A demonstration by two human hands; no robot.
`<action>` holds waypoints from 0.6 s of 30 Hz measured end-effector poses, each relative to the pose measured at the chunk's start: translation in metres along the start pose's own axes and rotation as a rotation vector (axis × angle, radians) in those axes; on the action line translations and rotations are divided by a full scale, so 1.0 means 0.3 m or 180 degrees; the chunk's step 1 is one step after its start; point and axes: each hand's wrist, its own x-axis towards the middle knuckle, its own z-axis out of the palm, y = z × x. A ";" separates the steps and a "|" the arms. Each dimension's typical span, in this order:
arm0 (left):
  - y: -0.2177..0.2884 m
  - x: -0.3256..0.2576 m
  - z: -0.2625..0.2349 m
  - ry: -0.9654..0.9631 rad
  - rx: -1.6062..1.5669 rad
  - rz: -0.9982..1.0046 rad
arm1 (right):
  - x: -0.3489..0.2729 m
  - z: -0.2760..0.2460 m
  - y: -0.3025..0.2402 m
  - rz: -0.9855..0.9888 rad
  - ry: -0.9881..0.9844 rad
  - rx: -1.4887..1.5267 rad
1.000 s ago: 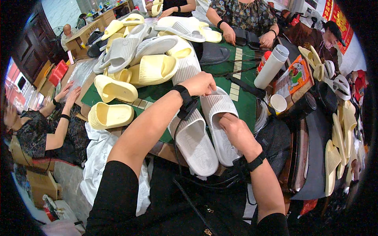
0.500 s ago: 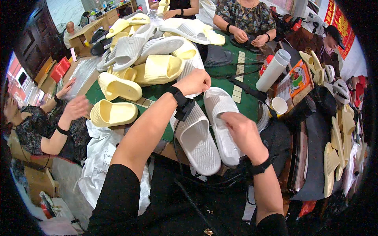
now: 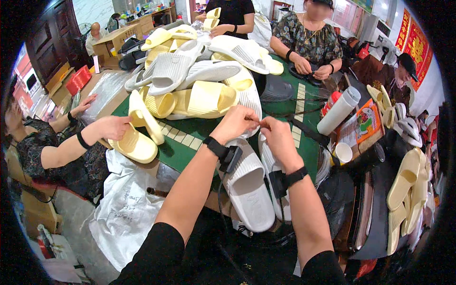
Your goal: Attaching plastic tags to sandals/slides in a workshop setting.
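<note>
Two light grey slippers [image 3: 251,190] lie side by side at the near edge of the green tabletop [image 3: 178,159], strap ends pointing away from the wearer and heels toward them. The right-hand one is partly hidden by the right wrist.

Two bare hands meet just above the strap ends. The left hand [image 3: 239,124] comes in from the lower left on a slanting forearm, wrist bent slightly down, fingers drawn in to a pinch. The right hand [image 3: 280,140] rises from the lower right, leaning inward, its thumb and fingers likewise brought together. The fingertips of both touch or nearly touch; whether they grip something thin is too small to tell. Each wrist carries one black band.

Beyond sits one heap of slippers [image 3: 171,69], yellow and grey, overlapping too much for a sure count. At least one dark grey slipper [image 3: 276,90] lies right of it.

To the left are two pale yellow slippers [image 3: 135,146], one flat, one tipped on its side; one co-worker's hand [image 3: 113,128] touches the flat one.

On the right stand one white bottle [image 3: 338,110], one paper cup [image 3: 343,152] and one orange package [image 3: 366,121]. Five other people are around.
</note>
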 end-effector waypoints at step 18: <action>-0.042 -0.048 0.034 -0.0211 -0.1658 -0.0166 | -0.041 0.004 0.007 0.0608 0.0365 0.0966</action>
